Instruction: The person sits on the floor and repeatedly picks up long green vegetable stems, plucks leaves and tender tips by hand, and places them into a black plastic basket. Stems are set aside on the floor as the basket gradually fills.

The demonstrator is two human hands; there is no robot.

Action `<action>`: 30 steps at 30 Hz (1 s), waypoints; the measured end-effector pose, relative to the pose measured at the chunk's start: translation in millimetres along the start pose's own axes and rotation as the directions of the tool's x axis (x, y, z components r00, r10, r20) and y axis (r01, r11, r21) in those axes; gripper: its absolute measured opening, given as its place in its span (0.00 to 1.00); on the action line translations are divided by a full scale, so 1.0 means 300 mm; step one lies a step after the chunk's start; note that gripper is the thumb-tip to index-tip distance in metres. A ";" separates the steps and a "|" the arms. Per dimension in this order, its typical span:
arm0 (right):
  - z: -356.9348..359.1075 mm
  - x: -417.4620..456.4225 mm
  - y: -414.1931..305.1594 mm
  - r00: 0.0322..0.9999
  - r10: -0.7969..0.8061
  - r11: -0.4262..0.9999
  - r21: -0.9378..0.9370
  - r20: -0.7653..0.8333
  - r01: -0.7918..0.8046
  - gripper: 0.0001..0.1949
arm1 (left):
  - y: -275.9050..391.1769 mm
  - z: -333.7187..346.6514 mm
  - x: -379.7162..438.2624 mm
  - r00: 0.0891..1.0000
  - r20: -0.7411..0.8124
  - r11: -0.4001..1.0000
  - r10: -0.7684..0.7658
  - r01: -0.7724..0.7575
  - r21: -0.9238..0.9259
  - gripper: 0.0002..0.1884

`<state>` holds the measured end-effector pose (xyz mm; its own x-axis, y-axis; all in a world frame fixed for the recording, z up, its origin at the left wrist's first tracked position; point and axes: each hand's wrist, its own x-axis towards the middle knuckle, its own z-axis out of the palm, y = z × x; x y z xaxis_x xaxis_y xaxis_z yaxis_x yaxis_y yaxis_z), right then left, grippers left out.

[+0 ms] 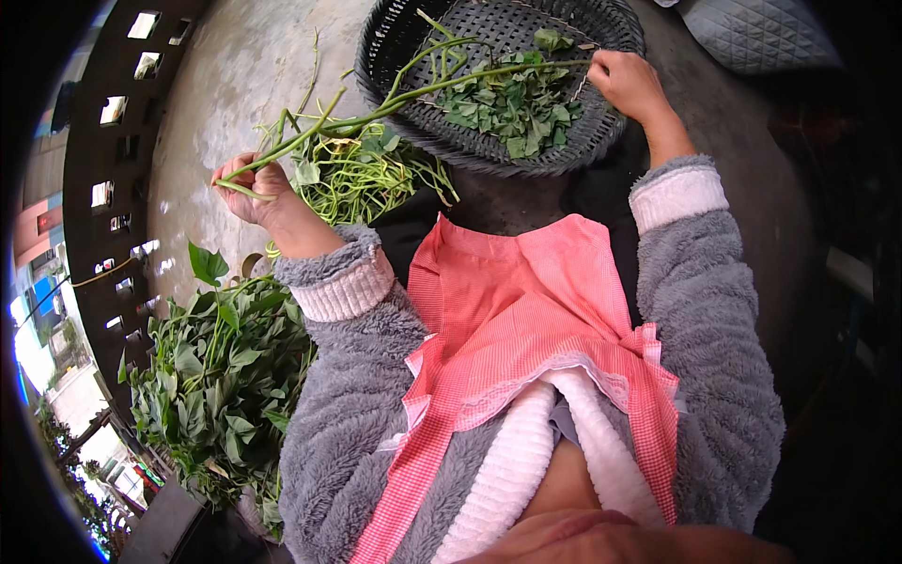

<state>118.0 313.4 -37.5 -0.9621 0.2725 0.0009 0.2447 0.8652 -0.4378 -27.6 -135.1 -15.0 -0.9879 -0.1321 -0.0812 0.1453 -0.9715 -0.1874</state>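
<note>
Long green vine stems [423, 90] stretch across the view between my two hands. Their thick ends are gripped in my left hand [246, 187], off to the left of the basket. At the basket's right rim, my right hand [628, 83] pinches the far end of one stem. Beneath the stems, the black woven basket [507, 17] holds a loose heap of green leaves [514, 109]. A pile of stripped-looking green stems [359, 173] lies on the floor between my left hand and the basket. What my right fingertips cover is hidden.
A large bundle of leafy vines [225, 381] rests beside my left arm. A red checked apron [521, 282] covers my lap. The concrete floor [225, 77] runs to a dark wall with square openings [84, 148]. Quilted grey fabric [761, 35] is at upper right.
</note>
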 end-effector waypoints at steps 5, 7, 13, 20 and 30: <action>0.063 0.082 0.111 0.885 0.449 0.440 0.892 -0.123 -0.099 0.11 | -0.071 0.012 -0.024 0.992 -0.009 0.991 -0.122 0.121 -0.055 0.10; 0.052 0.107 0.305 0.756 0.634 -0.140 0.986 0.162 -0.093 0.09 | -0.046 0.033 -0.018 0.994 -0.007 0.984 -0.111 0.109 -0.139 0.08; 0.057 0.078 0.164 0.944 0.329 0.293 0.948 0.022 -0.124 0.15 | -0.088 0.038 -0.026 0.992 0.059 0.986 -0.110 0.116 -0.117 0.09; 0.097 0.091 -0.023 0.993 -0.100 0.865 0.486 -0.068 0.120 0.38 | -0.111 0.115 -0.088 0.953 0.033 0.940 -0.301 0.302 -0.156 0.06; 0.155 0.104 0.024 0.926 -0.255 0.769 0.639 0.278 0.020 0.16 | -0.105 0.195 -0.129 0.961 0.051 0.937 -0.272 0.276 -0.212 0.06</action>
<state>84.2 308.6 -82.3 -0.9868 -0.0856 -0.1378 0.0923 0.4019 -0.9110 3.0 -110.9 51.4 -0.9916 0.1274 0.0226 -0.1255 -0.9054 -0.4055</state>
